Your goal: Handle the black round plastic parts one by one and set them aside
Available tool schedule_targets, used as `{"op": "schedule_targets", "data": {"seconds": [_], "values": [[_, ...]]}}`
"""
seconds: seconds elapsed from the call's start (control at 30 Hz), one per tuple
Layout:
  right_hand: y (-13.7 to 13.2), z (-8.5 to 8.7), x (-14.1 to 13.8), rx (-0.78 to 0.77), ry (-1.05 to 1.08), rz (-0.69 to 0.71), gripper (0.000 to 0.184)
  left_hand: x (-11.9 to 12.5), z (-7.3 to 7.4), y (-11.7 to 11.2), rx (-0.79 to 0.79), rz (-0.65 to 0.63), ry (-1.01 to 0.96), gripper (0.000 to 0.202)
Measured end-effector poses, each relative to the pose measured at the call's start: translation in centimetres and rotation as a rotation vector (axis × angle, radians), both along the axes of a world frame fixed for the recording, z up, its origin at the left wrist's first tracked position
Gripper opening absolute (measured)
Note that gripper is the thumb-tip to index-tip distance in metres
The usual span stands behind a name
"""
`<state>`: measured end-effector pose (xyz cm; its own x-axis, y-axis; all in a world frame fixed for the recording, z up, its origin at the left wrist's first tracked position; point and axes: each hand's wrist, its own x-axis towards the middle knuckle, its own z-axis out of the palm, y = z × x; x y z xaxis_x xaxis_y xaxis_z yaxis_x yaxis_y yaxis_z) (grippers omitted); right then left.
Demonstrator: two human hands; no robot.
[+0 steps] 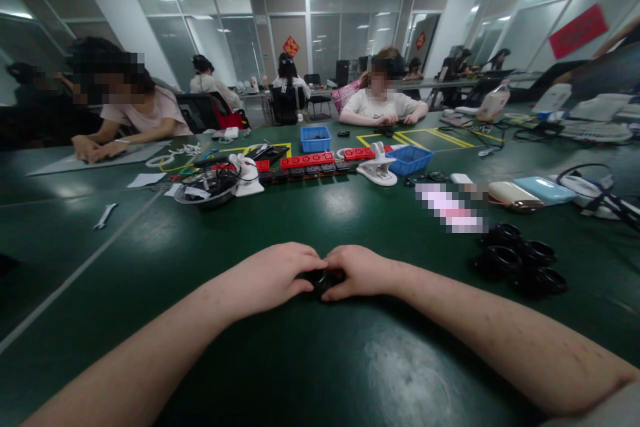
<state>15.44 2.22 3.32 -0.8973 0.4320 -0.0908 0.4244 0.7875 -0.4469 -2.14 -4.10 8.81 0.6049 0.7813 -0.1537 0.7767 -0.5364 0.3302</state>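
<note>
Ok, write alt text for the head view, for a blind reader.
The left hand and right hand meet on a dark green table, both gripping a small black part. A pile of black rings lies to their right; other people sit across the table.

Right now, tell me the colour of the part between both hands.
Black; the small part, pinched by left hand and right hand, head view.

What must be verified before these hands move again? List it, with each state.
1. Grip: left hand and right hand both hold the small black part: ok.
2. Shape and facing of that part: cannot tell, the hands hide it.
3. Nearby: pile of black rings lies right of the right hand, apart from it: ok.
4. Tool: silver metal wrench lies far left on the dark green table, away from both hands: ok.
</note>
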Motion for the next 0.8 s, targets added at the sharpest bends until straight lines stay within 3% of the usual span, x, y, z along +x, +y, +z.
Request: {"op": "schedule_targets", "data": {"seconds": [0.13, 0.2, 0.3, 0.4, 0.53, 0.63, 0.8], "values": [[-0.7, -1.0, -0.6, 0.056, 0.004, -0.136, 0.039, 1.2, -0.3, -0.3, 0.102, 0.17, 0.126, 0.024], [-1.2, -1.5, -1.0, 0.141, 0.0, -0.24, 0.042, 2.1, -0.7, -0.6, 0.214, 0.268, 0.246, 0.028], [-1.6, -1.6, -1.3, 0.205, -0.042, -0.316, 0.055, 2.9, -1.2, -0.8, 0.333, 0.301, 0.328, 0.037], [-1.1, -1.0, -0.8, 0.13, -0.013, -0.215, 0.062, 2.6, -1.4, -0.7, 0.336, 0.25, 0.264, 0.036], [0.3, -0.1, 0.2, -0.114, 0.073, 0.012, 0.064, 1.2, -1.2, -0.2, 0.217, 0.116, 0.12, 0.031], [1.1, -0.1, 0.7, -0.246, 0.068, 0.107, 0.051, 0.3, -0.9, 0.2, 0.122, 0.006, 0.013, 0.032], [1.5, -0.7, 0.5, -0.262, 0.058, 0.096, 0.03, 0.1, -0.6, 0.3, 0.015, -0.047, -0.074, 0.034]]}}
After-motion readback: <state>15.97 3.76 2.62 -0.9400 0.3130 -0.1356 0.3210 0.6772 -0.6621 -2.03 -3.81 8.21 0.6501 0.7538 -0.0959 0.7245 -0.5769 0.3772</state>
